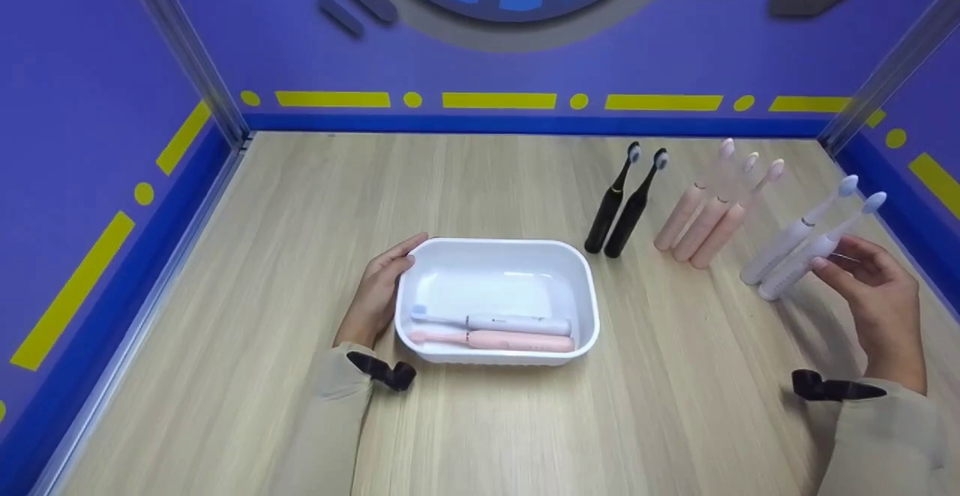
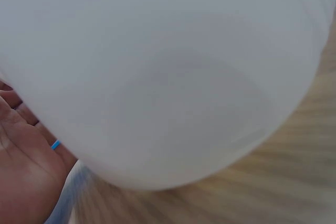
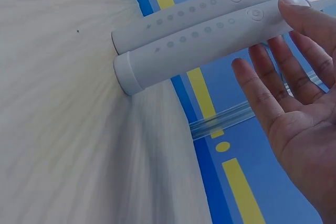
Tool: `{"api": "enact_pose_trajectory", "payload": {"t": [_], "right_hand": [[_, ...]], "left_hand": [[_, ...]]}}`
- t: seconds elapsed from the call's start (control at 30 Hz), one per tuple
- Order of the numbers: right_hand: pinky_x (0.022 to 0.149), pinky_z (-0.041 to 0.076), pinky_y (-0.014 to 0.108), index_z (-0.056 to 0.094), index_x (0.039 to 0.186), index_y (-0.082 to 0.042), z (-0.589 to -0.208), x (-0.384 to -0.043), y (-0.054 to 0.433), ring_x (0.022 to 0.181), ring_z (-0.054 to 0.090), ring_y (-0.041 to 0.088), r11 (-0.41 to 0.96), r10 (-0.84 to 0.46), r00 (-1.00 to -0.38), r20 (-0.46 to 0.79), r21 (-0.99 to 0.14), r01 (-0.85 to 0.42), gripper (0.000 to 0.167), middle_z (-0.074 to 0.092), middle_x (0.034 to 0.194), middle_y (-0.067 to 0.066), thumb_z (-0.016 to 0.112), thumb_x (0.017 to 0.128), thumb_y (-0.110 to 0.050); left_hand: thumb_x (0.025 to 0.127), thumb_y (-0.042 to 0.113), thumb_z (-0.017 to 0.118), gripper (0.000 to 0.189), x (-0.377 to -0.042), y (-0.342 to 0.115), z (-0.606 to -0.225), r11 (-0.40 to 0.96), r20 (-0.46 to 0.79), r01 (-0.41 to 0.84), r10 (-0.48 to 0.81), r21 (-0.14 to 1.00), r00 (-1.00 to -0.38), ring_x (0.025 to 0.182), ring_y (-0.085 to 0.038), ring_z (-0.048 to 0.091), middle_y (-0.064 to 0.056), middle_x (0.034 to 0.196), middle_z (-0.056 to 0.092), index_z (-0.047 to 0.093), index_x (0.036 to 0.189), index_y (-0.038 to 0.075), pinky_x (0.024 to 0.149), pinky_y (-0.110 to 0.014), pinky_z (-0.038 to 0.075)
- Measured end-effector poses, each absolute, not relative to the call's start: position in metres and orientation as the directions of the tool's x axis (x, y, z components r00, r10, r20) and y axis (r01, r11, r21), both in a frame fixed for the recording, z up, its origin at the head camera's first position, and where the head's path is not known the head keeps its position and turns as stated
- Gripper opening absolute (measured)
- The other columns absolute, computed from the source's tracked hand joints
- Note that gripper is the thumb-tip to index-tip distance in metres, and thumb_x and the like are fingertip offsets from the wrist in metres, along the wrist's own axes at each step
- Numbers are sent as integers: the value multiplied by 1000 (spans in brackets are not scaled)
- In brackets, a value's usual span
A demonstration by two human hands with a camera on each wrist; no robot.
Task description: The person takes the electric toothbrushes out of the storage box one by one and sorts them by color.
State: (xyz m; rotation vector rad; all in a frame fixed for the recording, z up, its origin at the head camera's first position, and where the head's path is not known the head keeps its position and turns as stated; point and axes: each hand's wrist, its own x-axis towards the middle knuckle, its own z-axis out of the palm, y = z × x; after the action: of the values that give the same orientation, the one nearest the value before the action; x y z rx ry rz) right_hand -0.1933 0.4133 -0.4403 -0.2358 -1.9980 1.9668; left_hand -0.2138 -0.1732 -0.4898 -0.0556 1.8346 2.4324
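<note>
My left hand (image 1: 375, 290) holds the left rim of a white plastic basin (image 1: 497, 244), thumb on the rim and fingers along the outside. In the left wrist view the basin wall (image 2: 173, 77) covers most of those fingers. Inside lie a white electric toothbrush (image 1: 517, 323) and a pink one (image 1: 520, 341), side by side. At the right, my right hand (image 1: 877, 293) is at the nearer of two upright white electric toothbrushes (image 3: 194, 45). Its thumb lies over the upper handle; the other fingers (image 3: 257, 85) extend loosely beside it, not wrapped round.
Two black electric toothbrushes (image 1: 628, 218) stand right of the basin. Three pink ones (image 1: 709, 229) stand between them and the white pair. Blue-purple panels (image 1: 480, 68) wall the wooden table (image 1: 322, 196) at the back and sides.
</note>
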Motion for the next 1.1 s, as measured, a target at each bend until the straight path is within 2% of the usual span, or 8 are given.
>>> {"api": "enact_pose_trajectory", "payload": {"t": [0.17, 0.33, 0.43, 0.7, 0.97, 1.1], "right_hand": [[80, 48, 3, 57, 129, -14, -434, -192, 413, 101, 57, 0, 94, 396, -913, 100, -993, -67, 51, 60, 111, -10, 75, 81, -9], [97, 41, 7, 54, 134, -17, -425, -190, 411, 105, 56, -1, 164, 462, -884, 68, -986, 9, 60, 58, 114, -12, 77, 79, -22], [101, 39, 9, 54, 135, -18, -421, -189, 410, 106, 56, -1, 192, 486, -872, 61, -981, 39, 62, 58, 116, -13, 77, 79, -25], [79, 48, 4, 59, 128, -10, -417, -189, 405, 101, 59, 5, 87, 497, -862, 101, -994, -66, 55, 61, 109, -5, 79, 76, -14], [75, 52, 7, 60, 120, -7, -415, -188, 406, 93, 62, 8, 18, 500, -858, 119, -992, -127, 48, 62, 104, 0, 78, 76, -7], [74, 55, 13, 60, 118, -1, -414, -186, 405, 90, 64, 13, -67, 480, -862, 162, -973, -221, 43, 63, 102, 6, 74, 78, 1]], "left_hand": [[97, 3, 40, 44, -213, -174, -490, -263, -72, -86, 63, 961, -995, 141, -24, 36, -14, 150, 41, 46, 139, -3, 117, -36, 30], [97, 4, 40, 44, -213, -174, -490, -253, -75, -89, 64, 963, -995, 141, -23, 36, -14, 150, 41, 46, 140, -2, 118, -35, 30], [97, 4, 40, 44, -213, -174, -490, -259, -78, -92, 61, 961, -995, 142, -23, 35, -14, 150, 41, 46, 140, -2, 118, -35, 29], [97, 3, 39, 44, -213, -174, -491, -273, -74, -86, 56, 958, -996, 142, -22, 34, -15, 150, 41, 45, 140, -3, 118, -34, 28], [97, 4, 40, 43, -213, -174, -490, -261, -87, -99, 56, 960, -995, 142, -22, 35, -13, 150, 42, 46, 140, -2, 118, -34, 29], [98, 6, 40, 43, -213, -174, -490, -248, -95, -106, 58, 963, -994, 142, -21, 35, -11, 150, 42, 47, 140, 0, 118, -34, 30]]}}
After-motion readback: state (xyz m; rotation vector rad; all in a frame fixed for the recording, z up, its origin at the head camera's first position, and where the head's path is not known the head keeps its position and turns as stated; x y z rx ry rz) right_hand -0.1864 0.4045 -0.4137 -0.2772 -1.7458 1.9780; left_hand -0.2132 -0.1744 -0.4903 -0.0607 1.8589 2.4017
